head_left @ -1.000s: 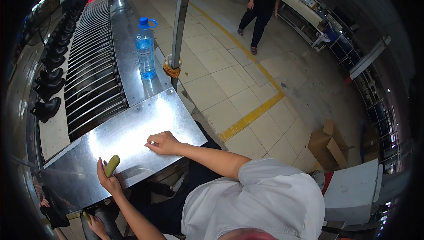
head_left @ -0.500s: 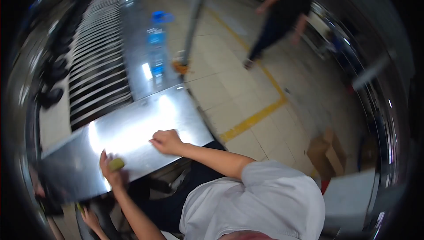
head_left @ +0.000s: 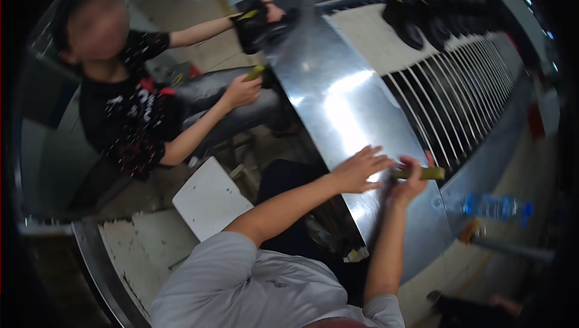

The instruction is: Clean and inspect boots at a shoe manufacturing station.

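Note:
Over the shiny metal tabletop (head_left: 325, 123) both of my hands are raised close together. My right hand (head_left: 410, 186) is closed round a short olive-green bar (head_left: 427, 173) whose far end sticks out to the right. The bar's kind cannot be made out. Just left of it, my left hand (head_left: 362, 171) has its fingers spread, with their tips close to the bar's near end. Something dark and blurred shows between the hands; whether the left fingertips touch it is unclear.
A co-worker at the left holds a black shoe (head_left: 250, 26) and a similar olive-green bar (head_left: 256, 73). Black shoes (head_left: 405, 23) line the far side of a roller conveyor (head_left: 458, 99). A blue-labelled plastic bottle (head_left: 491, 205) is at the right. A white stool (head_left: 211, 198) stands left.
The view has swung left, bringing the co-worker in. The olive-green bar was at my left hand and is now in my right. My left fingers have spread; my hands are closer together.

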{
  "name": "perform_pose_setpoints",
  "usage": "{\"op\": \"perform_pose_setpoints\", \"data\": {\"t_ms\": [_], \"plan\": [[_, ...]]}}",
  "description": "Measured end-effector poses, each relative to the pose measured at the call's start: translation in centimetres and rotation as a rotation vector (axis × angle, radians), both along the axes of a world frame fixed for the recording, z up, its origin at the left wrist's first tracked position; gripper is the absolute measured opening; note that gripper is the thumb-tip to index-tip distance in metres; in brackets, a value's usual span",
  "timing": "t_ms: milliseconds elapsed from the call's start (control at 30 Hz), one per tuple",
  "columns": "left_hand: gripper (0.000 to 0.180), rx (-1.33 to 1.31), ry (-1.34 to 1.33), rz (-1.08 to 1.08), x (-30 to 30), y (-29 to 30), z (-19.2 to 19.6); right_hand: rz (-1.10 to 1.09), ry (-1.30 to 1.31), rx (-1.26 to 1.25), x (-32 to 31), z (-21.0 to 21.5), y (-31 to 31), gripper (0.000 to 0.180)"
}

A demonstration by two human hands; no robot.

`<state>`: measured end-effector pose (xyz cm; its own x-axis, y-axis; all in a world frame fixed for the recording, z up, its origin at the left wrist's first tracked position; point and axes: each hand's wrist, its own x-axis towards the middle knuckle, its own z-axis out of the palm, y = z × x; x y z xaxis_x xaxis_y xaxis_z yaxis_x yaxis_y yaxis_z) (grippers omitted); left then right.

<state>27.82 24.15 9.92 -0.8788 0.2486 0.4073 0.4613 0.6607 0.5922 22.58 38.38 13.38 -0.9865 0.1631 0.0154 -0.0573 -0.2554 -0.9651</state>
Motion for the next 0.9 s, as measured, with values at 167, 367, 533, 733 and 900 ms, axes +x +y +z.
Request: {"op": "perform_pose_setpoints", "data": {"t_ms": [167,367,533,733,900], "plan": [[0.053,0.505,-0.246,0.292,-0.1,-2.2,1.2,0.188,0.660,0.957,-6.0,-3.4,0.9,0.031],[0.040,0.827,-0.094,0.511,-17.0,-7.0,3.8,0.334,0.789,1.331,-6.3,-2.1,2.4,0.044],[0.041,0.124,0.286,0.512,-32.7,-29.3,-5.5,0.488,0.826,0.997,-5.8,-2.0,-1.9,0.030],[0.134,0.874,-0.038,0.783,-49.2,-19.8,-2.2,0.372,0.744,1.345,-5.0,-2.5,1.3,0.019],[0.165,1.086,-0.344,1.010,-58.3,-19.4,-4.5,0.318,0.768,1.368,-4.9,-2.6,0.9,0.022]]}}
